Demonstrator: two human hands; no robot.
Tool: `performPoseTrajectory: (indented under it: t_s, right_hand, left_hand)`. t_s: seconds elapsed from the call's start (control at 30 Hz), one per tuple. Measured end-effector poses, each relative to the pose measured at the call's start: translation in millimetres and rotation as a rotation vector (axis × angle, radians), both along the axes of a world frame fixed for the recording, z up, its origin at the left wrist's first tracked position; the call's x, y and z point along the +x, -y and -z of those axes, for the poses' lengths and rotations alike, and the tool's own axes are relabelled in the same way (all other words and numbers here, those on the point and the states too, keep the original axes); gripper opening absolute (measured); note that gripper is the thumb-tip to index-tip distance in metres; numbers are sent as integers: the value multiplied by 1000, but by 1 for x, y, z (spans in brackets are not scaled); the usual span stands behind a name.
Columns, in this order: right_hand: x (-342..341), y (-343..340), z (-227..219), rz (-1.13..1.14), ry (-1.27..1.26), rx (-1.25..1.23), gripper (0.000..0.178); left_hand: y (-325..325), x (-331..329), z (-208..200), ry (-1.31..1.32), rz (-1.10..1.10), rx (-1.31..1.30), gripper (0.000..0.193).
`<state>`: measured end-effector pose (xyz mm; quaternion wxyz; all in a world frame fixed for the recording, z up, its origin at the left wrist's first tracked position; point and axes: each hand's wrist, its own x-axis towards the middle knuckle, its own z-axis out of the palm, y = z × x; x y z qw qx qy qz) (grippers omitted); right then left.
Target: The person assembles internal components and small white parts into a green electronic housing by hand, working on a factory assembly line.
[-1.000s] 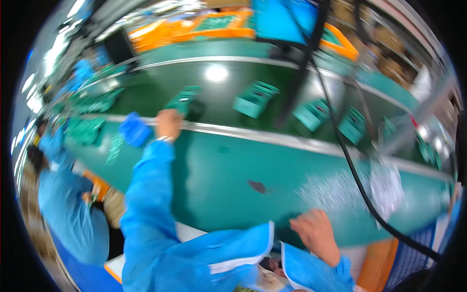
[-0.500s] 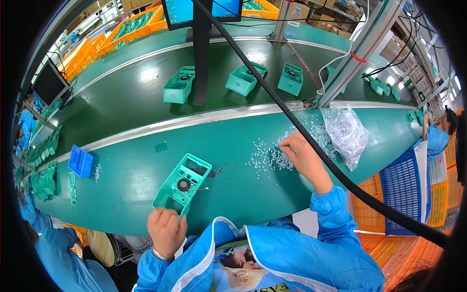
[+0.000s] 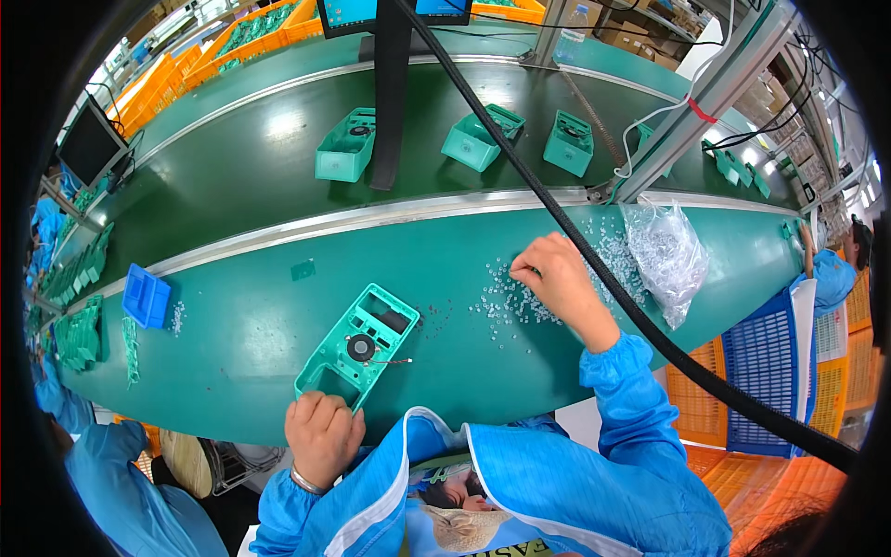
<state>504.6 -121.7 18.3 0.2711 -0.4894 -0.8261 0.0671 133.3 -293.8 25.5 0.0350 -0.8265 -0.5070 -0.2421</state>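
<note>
Picking step, I judge: right hand [image 3: 557, 278] at two o'clock, fingers pinched together in the clear pellets [image 3: 510, 302]; left hand [image 3: 322, 434], fingers curled, steadies the teal housing [image 3: 357, 348] on the desk [image 3: 232, 334]; next, carry a pellet to seven o'clock.

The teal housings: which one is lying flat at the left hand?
The flat open-frame housing on the near table, touching the left hand; the three others sit on the conveyor.
</note>
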Motion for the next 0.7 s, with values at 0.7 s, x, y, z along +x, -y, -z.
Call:
performPoseTrajectory:
  t_s: [0.7]
  right_hand:
    - [3, -3, -2, -127, 77, 143, 12]
  left_hand:
    - [-2, -1, -3, -22, 4, 2, 20]
